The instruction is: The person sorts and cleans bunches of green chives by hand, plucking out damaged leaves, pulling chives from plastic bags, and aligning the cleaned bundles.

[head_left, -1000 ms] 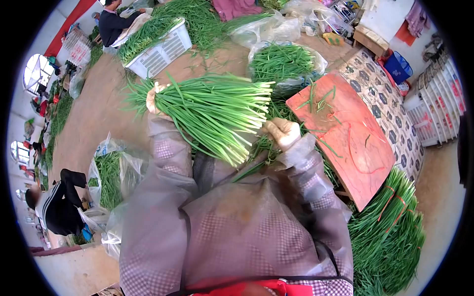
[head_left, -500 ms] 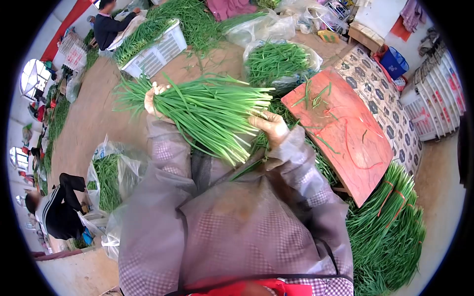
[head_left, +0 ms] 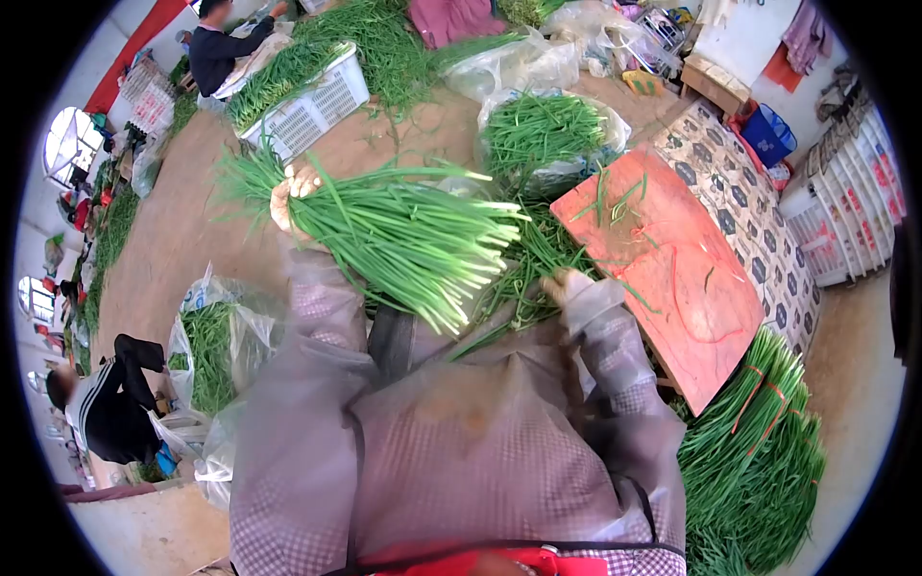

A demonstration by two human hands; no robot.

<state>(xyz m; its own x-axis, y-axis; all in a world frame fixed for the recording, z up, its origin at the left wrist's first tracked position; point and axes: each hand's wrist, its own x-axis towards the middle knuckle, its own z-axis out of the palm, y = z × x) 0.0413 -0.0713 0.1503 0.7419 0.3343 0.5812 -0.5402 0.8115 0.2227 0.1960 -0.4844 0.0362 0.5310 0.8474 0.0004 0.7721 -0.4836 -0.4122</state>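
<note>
My left hand (head_left: 291,197) is closed around a thick bunch of green chives (head_left: 403,235). Their pale cut ends fan out to the right, and the leafy tips stick out on the left behind the hand. My right hand (head_left: 560,286) is low beside loose chives (head_left: 528,264) next to the red board. Its fingers are blurred and partly covered by the sleeve, so whether they hold anything does not show. A strip of chives lies over my lap below the bunch.
A red board (head_left: 672,278) with leaf scraps and a red band stands at the right, with tied chive bundles (head_left: 759,451) below it. Ahead are a filled bag (head_left: 543,130) and a white crate (head_left: 322,101). Another bag (head_left: 206,355) is at the left. Two people sit nearby.
My right hand has left the pale ends of the bunch and moved down and right to the loose chives by the board. My left hand still holds the bunch, now slightly lower.
</note>
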